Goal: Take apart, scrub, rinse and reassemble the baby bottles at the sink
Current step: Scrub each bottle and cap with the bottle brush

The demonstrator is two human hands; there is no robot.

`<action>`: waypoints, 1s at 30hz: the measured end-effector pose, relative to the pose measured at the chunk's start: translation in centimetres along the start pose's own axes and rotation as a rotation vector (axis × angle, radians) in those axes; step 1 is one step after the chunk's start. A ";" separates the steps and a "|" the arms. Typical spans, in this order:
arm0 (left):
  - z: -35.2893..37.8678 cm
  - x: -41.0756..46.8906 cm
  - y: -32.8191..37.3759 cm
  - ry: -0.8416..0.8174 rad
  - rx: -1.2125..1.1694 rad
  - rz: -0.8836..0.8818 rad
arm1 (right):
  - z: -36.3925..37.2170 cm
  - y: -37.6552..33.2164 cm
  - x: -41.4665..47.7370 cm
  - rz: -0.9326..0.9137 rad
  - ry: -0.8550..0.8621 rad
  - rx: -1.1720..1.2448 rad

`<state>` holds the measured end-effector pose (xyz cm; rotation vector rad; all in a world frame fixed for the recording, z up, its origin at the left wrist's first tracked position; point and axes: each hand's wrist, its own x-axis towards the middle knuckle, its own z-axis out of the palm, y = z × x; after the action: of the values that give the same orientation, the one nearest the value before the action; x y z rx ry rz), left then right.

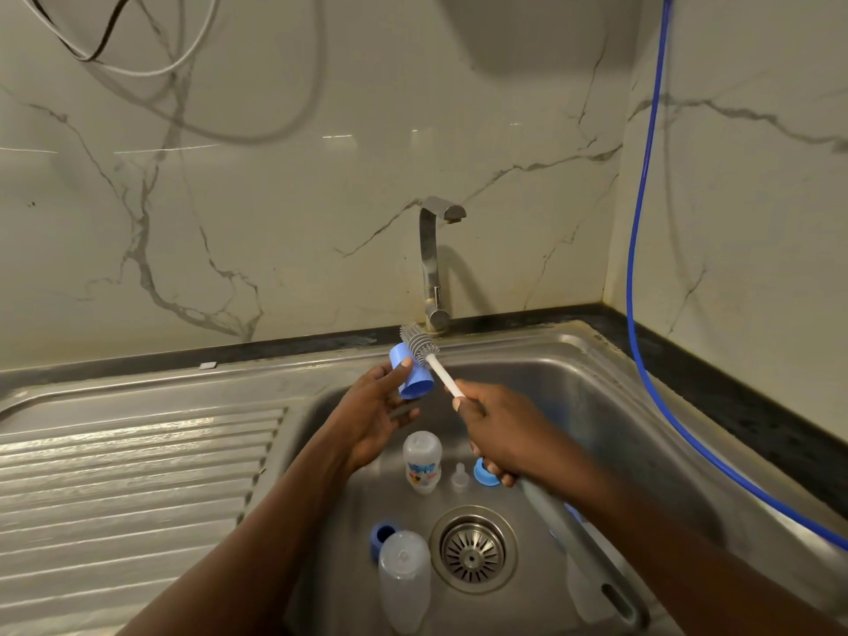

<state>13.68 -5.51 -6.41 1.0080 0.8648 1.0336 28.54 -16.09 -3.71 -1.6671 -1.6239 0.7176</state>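
Left hand (376, 417) holding blue cap (413, 377), right hand (498, 433) gripping brush (439, 371), handle (592, 566) partly hidden under forearm (651, 539)

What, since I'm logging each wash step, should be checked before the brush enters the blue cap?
1. Grip of left hand on blue cap: ok.
2. Grip of right hand on brush: ok.
3. Bristles inside the cap: not ok, they sit beside it.
4. Water running from tap: not ok, no stream visible.
5. Nothing covering drain strainer: ok.
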 end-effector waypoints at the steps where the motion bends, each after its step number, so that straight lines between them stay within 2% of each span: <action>1: 0.0 0.2 -0.1 0.032 0.012 0.002 | 0.2 0.0 0.0 -0.008 -0.007 -0.007; 11: -2.8 1.3 0.3 0.243 -0.110 0.058 | 1.2 -0.1 -0.6 -0.030 -0.075 -0.121; 14: -2.1 1.1 0.2 0.195 -0.080 0.071 | 1.1 -0.1 -0.4 -0.017 -0.041 -0.107; 22: -0.9 0.0 0.6 -0.099 -0.158 0.027 | -0.2 0.0 0.3 0.013 0.026 -0.012; 27: 0.2 -0.2 0.4 -0.057 -0.124 -0.012 | -0.1 -0.2 -0.1 0.013 -0.015 0.019; 30: 0.2 0.1 0.4 0.042 -0.132 0.018 | 0.6 -0.5 -0.3 -0.020 -0.041 -0.024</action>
<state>13.73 -5.42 -5.97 0.8866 0.8120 1.1161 27.77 -16.33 -3.73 -1.6609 -1.6810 0.7295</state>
